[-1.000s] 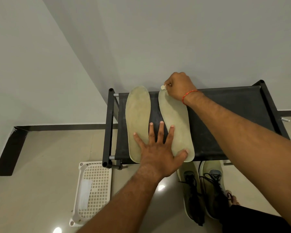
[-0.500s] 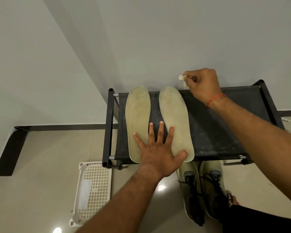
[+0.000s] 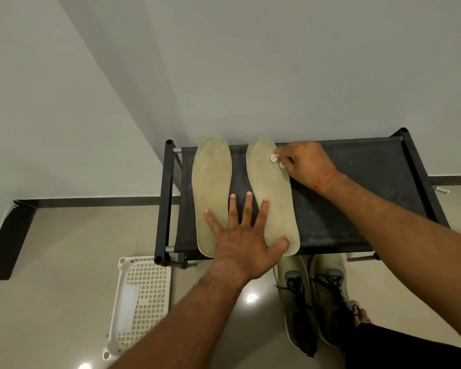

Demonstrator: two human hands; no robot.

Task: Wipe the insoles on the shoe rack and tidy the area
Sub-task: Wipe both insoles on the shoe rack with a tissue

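Note:
Two pale green insoles lie side by side on the black shoe rack: the left insole and the right insole. My left hand lies flat with spread fingers across their heel ends, pressing both down. My right hand pinches a small white wad and holds it against the toe part of the right insole. A red thread circles my right wrist.
A pair of olive shoes with dark laces stands on the tiled floor under the rack's front edge. A white perforated plastic tray lies on the floor at the rack's left. The wall runs right behind the rack.
My right hand lifted the white wad off the toe of the right insole, swung up and right above the rack's back edge, then came back down onto the insole's toe. My left hand stayed put.

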